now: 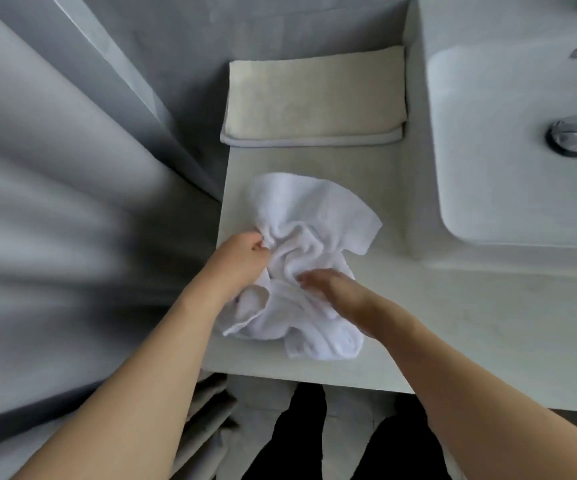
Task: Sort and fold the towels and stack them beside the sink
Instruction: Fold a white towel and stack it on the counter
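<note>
A head-worn camera looks straight down at a pale stone bathroom counter (pixel 314 161) with two bare forearms reaching in from the bottom of the frame.

At the centre of the view lies a crumpled white towel (pixel 314 216), bunched into loose folds and resting on the counter. Its upper half fans out flat toward 12 o'clock; its lower half is gathered into thick rolls toward 6 o'clock.

The left hand (pixel 242 254) sits at the towel's 9 o'clock edge, fingers curled closed and pinching a fold of the white cloth. The right hand (pixel 328 282) comes in from 4 o'clock and rests on top of the towel's middle, fingertips pressed into the bunched fabric; whether it is gripping the cloth or only pressing on it cannot be told, as the hand is blurred. The two hands are near each other, with a ridge of towel between them.

At 12 o'clock from the white towel, well apart from it, a folded cream towel (pixel 314 95) lies flat on the counter against the wall, on top of a folded grey towel (pixel 311 140) whose edge shows along its near side.

At 2 o'clock, a white sink basin (pixel 487 150) fills the right side, with a chrome drain stopper (pixel 572 135) in it. A grey curtain (pixel 55 202) hangs at 9 o'clock.
</note>
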Motion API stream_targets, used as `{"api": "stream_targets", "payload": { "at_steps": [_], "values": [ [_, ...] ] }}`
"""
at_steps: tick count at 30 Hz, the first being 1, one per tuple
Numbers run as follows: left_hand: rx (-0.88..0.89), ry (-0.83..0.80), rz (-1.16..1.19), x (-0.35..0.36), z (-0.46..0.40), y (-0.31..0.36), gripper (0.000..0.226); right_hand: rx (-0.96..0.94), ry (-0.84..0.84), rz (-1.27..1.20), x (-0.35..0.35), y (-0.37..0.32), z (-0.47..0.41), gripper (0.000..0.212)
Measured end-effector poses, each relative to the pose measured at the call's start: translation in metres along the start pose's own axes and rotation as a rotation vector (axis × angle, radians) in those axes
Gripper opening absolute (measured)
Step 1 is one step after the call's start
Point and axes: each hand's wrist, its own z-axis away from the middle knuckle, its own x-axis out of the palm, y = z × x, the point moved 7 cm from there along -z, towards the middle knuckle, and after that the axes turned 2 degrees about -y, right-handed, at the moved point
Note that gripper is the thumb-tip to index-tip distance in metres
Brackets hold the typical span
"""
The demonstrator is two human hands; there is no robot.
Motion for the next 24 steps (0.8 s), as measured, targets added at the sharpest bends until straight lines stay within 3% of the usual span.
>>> {"api": "stream_targets", "payload": {
  "at_steps": [1, 3, 6, 9, 11, 13, 16, 19, 24],
  "values": [
    [-0.014, -0.115, 0.073, 0.005, -0.007, -0.007, 0.023, -0.031, 0.191, -0.058, -0.019, -0.005, -0.005, 0.019],
    [-0.044, -0.158, 0.283, 0.003, -0.016, -0.013, 0.036, -0.014, 0.574, 0.018, -0.057, -0.004, -0.007, 0.016],
    [-0.159, -0.024, 0.577, -0.006, -0.028, -0.020, 0.039, 0.161, 0.779, 0.002, -0.083, 0.008, -0.019, 0.045],
    [-0.302, -0.047, 0.731, 0.003, -0.040, -0.022, 0.014, 0.251, 0.814, -0.084, -0.089, 0.008, -0.036, 0.065],
    [-0.392, -0.110, 0.777, 0.010, -0.043, -0.019, 0.024, 0.260, 0.844, -0.200, -0.089, 0.006, -0.044, 0.068],
    [-0.420, -0.174, 0.792, 0.015, -0.048, -0.011, 0.024, 0.222, 0.879, -0.401, -0.089, 0.007, -0.050, 0.055],
    [-0.429, -0.317, 0.929, 0.028, -0.048, 0.009, 0.021, 0.135, 0.896, -0.585, -0.094, -0.001, -0.053, 0.013],
    [-0.349, -0.321, 1.007, 0.034, -0.053, 0.021, 0.017, 0.016, 0.946, -0.707, -0.102, -0.017, -0.051, 0.009],
    [-0.146, -0.128, 1.267, 0.015, -0.059, 0.016, 0.008, -0.124, 0.987, -0.902, -0.116, -0.023, -0.044, 0.012]
  ]
}}
